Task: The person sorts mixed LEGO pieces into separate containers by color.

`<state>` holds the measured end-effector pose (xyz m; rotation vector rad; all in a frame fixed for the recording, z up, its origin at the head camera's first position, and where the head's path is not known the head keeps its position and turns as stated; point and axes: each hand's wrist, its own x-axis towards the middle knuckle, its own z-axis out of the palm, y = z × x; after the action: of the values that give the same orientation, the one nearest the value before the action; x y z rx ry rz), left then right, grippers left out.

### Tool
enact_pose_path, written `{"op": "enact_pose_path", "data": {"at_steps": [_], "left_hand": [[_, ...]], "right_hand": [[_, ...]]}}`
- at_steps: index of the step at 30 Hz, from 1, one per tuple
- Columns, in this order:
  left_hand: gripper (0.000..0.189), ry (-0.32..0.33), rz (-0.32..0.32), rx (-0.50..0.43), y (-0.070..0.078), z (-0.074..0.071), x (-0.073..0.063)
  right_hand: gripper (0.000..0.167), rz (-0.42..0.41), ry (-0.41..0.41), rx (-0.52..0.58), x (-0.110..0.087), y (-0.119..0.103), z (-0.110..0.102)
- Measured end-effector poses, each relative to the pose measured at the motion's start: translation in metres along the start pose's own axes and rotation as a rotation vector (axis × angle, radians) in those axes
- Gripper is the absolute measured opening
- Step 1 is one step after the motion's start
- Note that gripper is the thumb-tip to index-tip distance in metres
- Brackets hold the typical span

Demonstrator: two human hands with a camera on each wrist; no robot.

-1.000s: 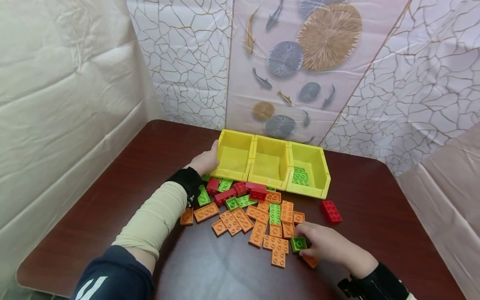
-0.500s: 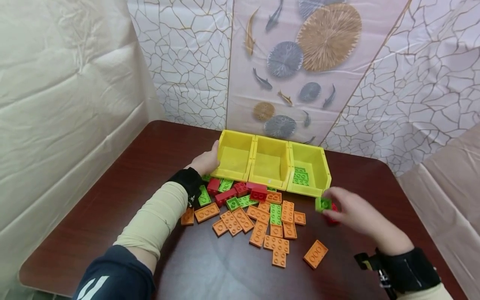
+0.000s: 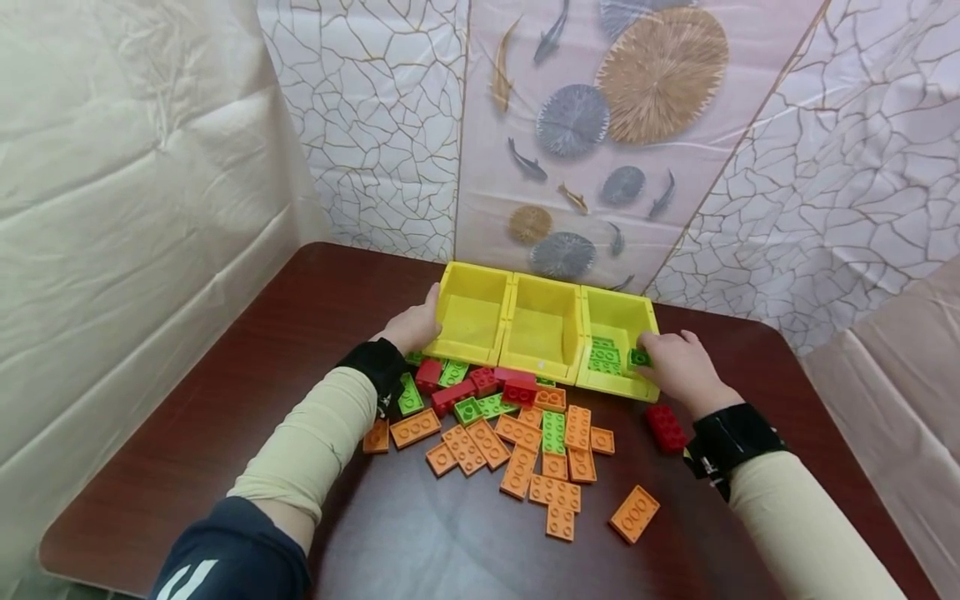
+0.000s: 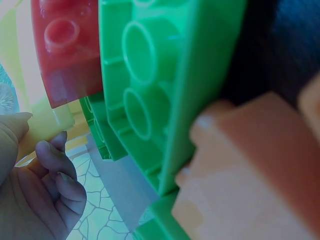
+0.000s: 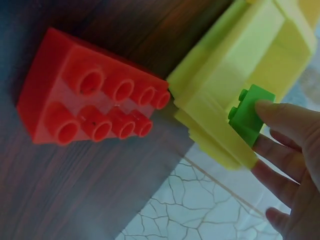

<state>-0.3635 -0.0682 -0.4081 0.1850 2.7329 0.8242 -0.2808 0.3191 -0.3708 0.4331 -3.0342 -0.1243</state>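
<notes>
My left hand [image 3: 412, 327] grips the yellow bin [image 3: 543, 329]. My right hand [image 3: 686, 368] pinches a green block [image 5: 252, 114] at its right compartment.

Behind the dark brown worktop [image 3: 420, 517] hangs a fish-printed panel [image 3: 596, 167]; creased cream sheeting [image 3: 142, 217] rises left of the worktop.

A small green plastic brick [image 3: 639, 357], studs facing ten o'clock in the right wrist view, is held at the four-o'clock end of an open-topped, three-compartment yellow plastic bin [image 3: 543, 367].
</notes>
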Motion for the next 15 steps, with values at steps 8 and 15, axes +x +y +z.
{"op": "enact_pose_path", "data": {"at_steps": [8,15], "left_hand": [[0.077,0.025,0.017,0.035,-0.001,0.001,0.003],[0.077,0.012,0.004,0.022,-0.005,0.003,0.005]], "right_hand": [[0.023,-0.091,-0.083,-0.057,0.015,0.002,0.005],[0.016,-0.122,-0.213,-0.037,0.024,0.004,0.009]]}}
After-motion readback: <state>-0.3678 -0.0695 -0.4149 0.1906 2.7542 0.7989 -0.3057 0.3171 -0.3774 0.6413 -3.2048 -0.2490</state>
